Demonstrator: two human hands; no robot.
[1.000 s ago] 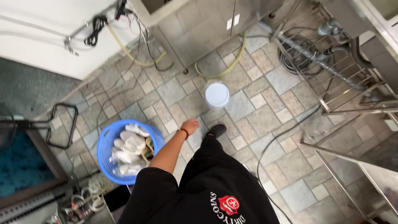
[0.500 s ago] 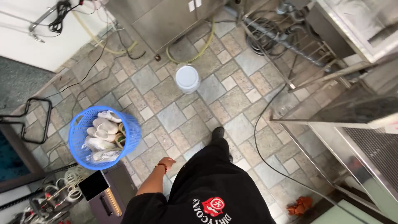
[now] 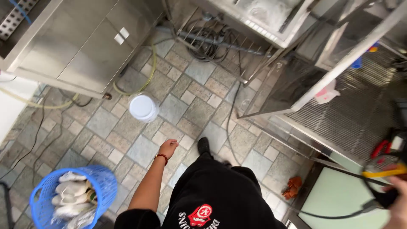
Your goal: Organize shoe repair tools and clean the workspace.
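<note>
The person stands on a tiled floor (image 3: pixel 140 148), looking straight down. The left hand (image 3: pixel 168 147) hangs free at about the centre of the view, fingers loosely spread and holding nothing; a red bead bracelet (image 3: pixel 161 157) circles its wrist. The right hand (image 3: pixel 396 199) sits at the 4 o'clock edge, fingers curled around a dark handle (image 3: pixel 388 196) with a yellow band (image 3: pixel 381 173) above it and a thin black cable (image 3: pixel 330 214) trailing off toward 6 o'clock. Most of that hand is cut off by the frame, so how firmly it grips cannot be told.

The held tool looks rigid and light enough for one hand; its handle seems the natural place to grasp, and the dangling cable could snag on the metal rack (image 3: pixel 292 80) at 2 o'clock.

A white-lidded container (image 3: pixel 143 107) stands on the floor at 10 o'clock from the left hand, well apart from it; it looks like smooth plastic, best taken by its sides. A blue mesh basket (image 3: pixel 106 186) at 8 o'clock holds soft, pale wrapped bundles (image 3: pixel 70 199); its rim would be the sensible hold. A steel cabinet (image 3: pixel 85 46) fills 11 o'clock.
</note>
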